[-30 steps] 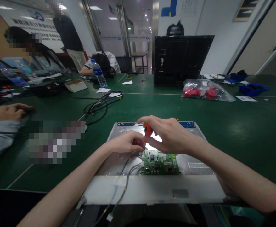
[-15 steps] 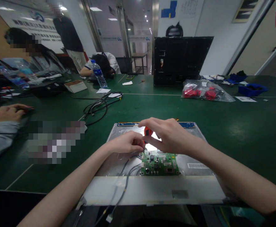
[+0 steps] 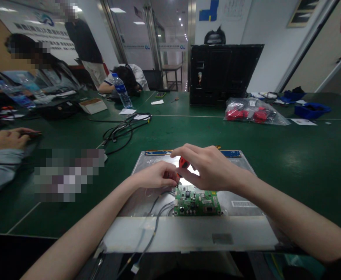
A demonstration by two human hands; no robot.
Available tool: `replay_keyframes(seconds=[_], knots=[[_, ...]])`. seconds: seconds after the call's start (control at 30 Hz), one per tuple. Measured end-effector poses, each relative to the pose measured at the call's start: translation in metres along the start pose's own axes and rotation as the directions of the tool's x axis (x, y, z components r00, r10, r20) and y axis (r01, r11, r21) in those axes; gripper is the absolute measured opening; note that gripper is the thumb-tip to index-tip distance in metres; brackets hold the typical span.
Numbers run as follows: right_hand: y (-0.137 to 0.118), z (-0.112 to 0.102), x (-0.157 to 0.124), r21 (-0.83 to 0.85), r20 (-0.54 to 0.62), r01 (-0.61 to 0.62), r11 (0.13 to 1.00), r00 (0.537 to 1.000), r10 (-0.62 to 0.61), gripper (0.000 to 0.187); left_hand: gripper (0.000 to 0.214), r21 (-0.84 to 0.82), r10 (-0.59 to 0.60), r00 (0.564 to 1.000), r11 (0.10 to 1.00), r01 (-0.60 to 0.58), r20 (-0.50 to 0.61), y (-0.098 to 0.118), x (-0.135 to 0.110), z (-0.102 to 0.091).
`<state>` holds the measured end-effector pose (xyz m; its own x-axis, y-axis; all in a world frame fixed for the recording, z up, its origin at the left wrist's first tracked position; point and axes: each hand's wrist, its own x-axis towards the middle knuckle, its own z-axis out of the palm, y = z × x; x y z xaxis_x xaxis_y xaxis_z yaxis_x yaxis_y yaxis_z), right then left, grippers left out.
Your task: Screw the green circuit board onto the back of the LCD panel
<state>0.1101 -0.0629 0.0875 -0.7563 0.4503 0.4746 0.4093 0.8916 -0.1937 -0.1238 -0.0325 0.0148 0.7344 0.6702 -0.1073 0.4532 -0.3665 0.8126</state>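
Note:
A red-and-black screwdriver (image 3: pixel 183 162) stands with its handle end up at the top left corner of a green circuit board (image 3: pixel 198 202). Thumb and fingers of my right hand (image 3: pixel 209 167) close around the handle's top. My left hand (image 3: pixel 157 175) is curled in a pinch around its lower part, just above the board's corner; the tip is hidden there. The board sits on the back of a silver display panel (image 3: pixel 242 221) lying flat before me. Grey cables (image 3: pixel 156 225) run from the board's left side over the panel's front edge, ending in a white connector (image 3: pixel 135 268).
A co-worker's hand (image 3: pixel 7 142) rests on the table at left. Black cables (image 3: pixel 123 130) lie coiled beyond the panel, near a water bottle (image 3: pixel 122 91). Farther back stand a black monitor (image 3: pixel 224 74), a plastic bag of red items (image 3: pixel 254 112) and a blue tray (image 3: pixel 312 111).
The screwdriver's handle has turned slightly in my right hand's fingers. Both hands stay in nearly the same place, and the panel has not moved.

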Motion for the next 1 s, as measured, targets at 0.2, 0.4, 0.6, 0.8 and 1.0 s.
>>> replay_keyframes(seconds=[0.2,0.4,0.6,0.8,1.0], knots=[[0.0023,0.0005,-0.0008,-0.113,0.009,-0.007,0.994,1.000,0.008,0.029,0.008,-0.012,-0.001,1.000,1.000,0.001,0.003,0.0037,0.0000,-0.0003],[0.0007,-0.0023,-0.0019,0.008,-0.037,0.043,0.999,0.998,-0.043,0.034,0.010,0.006,0.001,1.000,1.000,-0.001,-0.006,0.0040,-0.0001,0.0001],[0.0001,-0.0022,-0.0020,0.061,-0.025,0.035,0.998,0.999,-0.034,0.037,0.015,0.015,-0.020,1.000,1.000,0.020,-0.006,0.0030,-0.0009,0.0016],[0.0017,-0.0022,-0.0014,-0.056,-0.041,0.016,0.998,0.999,-0.018,0.030,0.012,0.032,-0.031,0.999,0.999,0.031,-0.011,0.0044,-0.0005,0.0000],[0.0012,-0.0024,-0.0020,-0.086,-0.028,0.037,0.996,0.999,-0.039,0.026,0.010,0.045,-0.009,1.000,0.999,0.009,-0.006,0.0033,0.0004,-0.0007]])
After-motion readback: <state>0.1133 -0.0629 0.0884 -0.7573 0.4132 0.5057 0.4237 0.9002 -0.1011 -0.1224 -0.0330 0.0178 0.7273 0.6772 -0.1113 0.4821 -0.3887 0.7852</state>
